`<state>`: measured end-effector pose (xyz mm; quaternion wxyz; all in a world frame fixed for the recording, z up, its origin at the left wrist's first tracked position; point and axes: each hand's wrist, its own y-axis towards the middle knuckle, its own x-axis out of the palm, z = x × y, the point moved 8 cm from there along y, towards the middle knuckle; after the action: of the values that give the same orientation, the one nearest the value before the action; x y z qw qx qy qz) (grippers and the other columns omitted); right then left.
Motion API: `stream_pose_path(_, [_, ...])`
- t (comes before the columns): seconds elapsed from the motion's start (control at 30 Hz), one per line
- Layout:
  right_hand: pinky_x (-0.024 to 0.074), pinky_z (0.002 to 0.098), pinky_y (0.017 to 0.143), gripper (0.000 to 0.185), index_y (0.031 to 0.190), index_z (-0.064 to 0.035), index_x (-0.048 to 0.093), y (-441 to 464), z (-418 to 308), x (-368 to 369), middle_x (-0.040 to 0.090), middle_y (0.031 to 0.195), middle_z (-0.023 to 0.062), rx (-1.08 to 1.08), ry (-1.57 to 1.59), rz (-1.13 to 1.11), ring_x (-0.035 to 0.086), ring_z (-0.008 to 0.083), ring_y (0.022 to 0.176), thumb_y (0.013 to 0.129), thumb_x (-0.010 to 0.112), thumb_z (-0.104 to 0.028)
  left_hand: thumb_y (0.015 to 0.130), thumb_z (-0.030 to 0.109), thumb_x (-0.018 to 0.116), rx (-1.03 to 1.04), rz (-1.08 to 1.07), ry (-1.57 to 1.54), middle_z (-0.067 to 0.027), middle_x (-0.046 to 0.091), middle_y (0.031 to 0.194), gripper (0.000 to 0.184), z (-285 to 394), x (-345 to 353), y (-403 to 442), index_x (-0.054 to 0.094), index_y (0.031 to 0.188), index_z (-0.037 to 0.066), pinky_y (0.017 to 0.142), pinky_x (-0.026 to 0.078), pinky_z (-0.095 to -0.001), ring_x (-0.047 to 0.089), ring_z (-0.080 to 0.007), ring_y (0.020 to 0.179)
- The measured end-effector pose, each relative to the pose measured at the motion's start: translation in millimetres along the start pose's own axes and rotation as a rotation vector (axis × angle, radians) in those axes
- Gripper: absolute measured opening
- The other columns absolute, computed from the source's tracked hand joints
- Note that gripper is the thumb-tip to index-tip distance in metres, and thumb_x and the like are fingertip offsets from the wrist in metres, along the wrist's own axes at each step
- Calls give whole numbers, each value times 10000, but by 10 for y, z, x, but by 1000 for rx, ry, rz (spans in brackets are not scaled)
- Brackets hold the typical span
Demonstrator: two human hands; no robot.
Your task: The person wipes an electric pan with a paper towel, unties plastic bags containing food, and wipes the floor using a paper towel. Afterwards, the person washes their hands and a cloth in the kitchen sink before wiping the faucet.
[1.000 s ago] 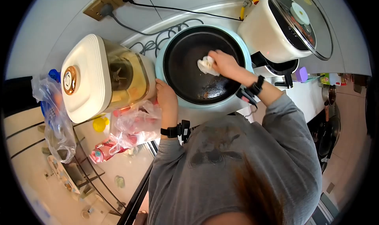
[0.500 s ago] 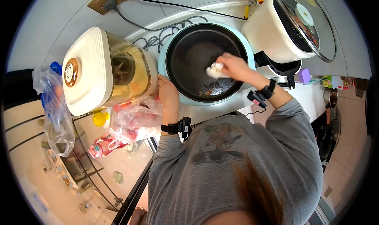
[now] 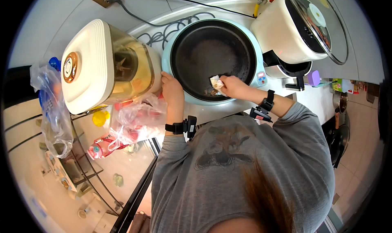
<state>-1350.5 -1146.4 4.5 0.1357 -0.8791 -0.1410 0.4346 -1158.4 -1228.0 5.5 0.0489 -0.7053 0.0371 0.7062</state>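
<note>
A round black pan (image 3: pixel 210 49) sits in a light blue electric base whose small control panel (image 3: pixel 261 78) shows on the right. My right hand (image 3: pixel 233 87) is closed on a crumpled white tissue (image 3: pixel 217 82), pressed to the lower part of the pan beside brownish residue. At the left edge of the blue base rests my left hand (image 3: pixel 172 90), its fingertips against the rim. Whether those fingers grip the rim is hard to make out.
A cream lidded container (image 3: pixel 87 65) stands close on the left, above plastic bags (image 3: pixel 139 116) and a pink bottle (image 3: pixel 102 146). At the right are a white air fryer (image 3: pixel 277 28) and a glass lid (image 3: pixel 326 24). Grey cable (image 3: pixel 167 31) lies coiled behind the pan.
My right hand has moved the tissue down across the pan to the residue near its lower edge. The control panel has come into view. My left hand has stayed at the rim.
</note>
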Motion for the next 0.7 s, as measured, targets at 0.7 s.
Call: stream_pose_path(0.7, [480, 319, 663, 334, 1053, -46, 446, 134, -820, 409, 411, 991, 109, -796, -446, -195, 531, 240, 837, 719, 452, -55, 784, 69, 406, -18, -23, 4, -143, 498, 914, 460, -37, 35, 3, 271, 1186, -109, 547, 496, -284, 586, -221, 677])
